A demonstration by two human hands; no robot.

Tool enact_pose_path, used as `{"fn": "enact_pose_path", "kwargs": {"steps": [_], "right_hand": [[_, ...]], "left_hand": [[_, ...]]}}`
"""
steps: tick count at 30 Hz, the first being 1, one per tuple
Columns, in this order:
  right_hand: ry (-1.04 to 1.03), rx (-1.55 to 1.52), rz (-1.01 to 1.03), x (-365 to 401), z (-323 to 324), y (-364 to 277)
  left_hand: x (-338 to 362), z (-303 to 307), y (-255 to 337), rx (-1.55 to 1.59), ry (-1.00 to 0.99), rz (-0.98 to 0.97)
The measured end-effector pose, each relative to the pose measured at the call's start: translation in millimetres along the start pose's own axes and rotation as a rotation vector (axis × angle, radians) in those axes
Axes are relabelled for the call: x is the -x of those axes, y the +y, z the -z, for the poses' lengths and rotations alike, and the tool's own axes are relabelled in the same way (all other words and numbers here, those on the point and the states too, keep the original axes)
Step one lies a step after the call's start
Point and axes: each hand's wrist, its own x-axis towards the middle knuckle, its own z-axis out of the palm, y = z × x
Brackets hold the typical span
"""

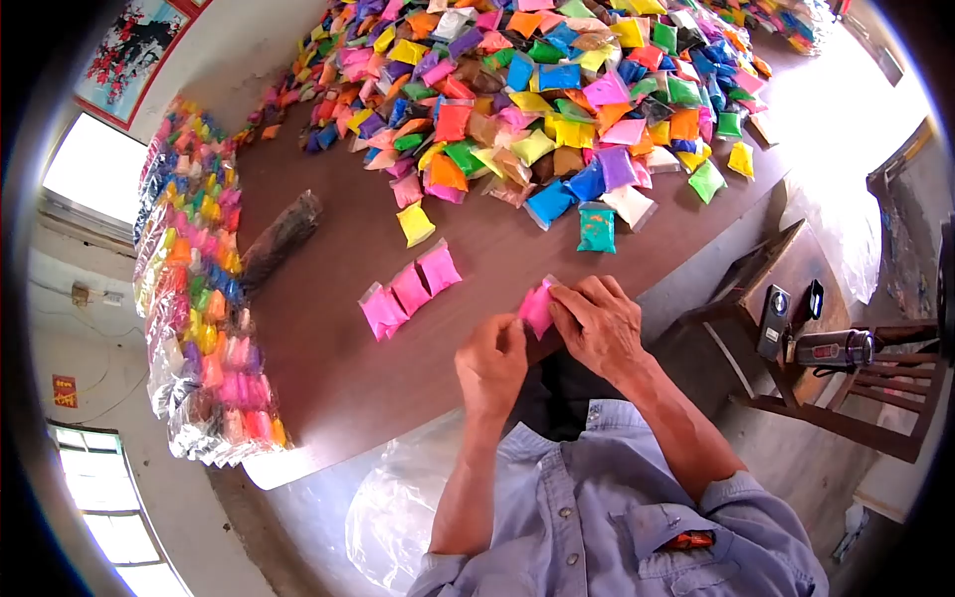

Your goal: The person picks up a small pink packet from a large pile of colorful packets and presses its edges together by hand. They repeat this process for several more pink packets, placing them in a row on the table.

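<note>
A small pink clay-like packet (pixel 536 309) in clear wrap is held up over the near edge of the brown table. My right hand (pixel 603 326) pinches its right side between thumb and fingers. At the packet's left edge, my left hand (pixel 493 364) is closed, thumb against the curled fingers; its exact hold is partly hidden. Three more pink packets (pixel 410 289) lie in a slanting row on the table, left of my hands. Beyond them are a single yellow packet (pixel 416 225) and a teal packet (pixel 597 229).
A large heap of multicoloured packets (pixel 567 134) covers the far table (pixel 328 378). Bagged packets (pixel 204 298) are stacked along the left edge, near a dark rolled bundle (pixel 282 239). To the right, a wooden stool (pixel 756 289) bears a flask (pixel 834 347) and a phone-like device (pixel 774 321).
</note>
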Motion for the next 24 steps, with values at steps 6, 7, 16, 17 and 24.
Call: {"fn": "enact_pose_path", "kwargs": {"steps": [6,7,16,17,24], "right_hand": [[0.023,-0.004,-0.019,0,-1,-1],[0.019,-0.004,-0.019,1,-1,-1],[0.041,-0.007,-0.046,4,-5,-1],[0.034,0.001,-0.057,4,-6,-1],[0.01,-0.065,-0.076,-3,4,-9]], "left_hand": [[0,19,5,-0.086,0.027,0.076],[1,18,16,-0.069,0.036,0.015],[10,5,0,-0.129,0.061,-0.025],[10,7,-2,-0.131,0.063,-0.024],[14,13,10,-0.083,0.109,-0.02]]}}
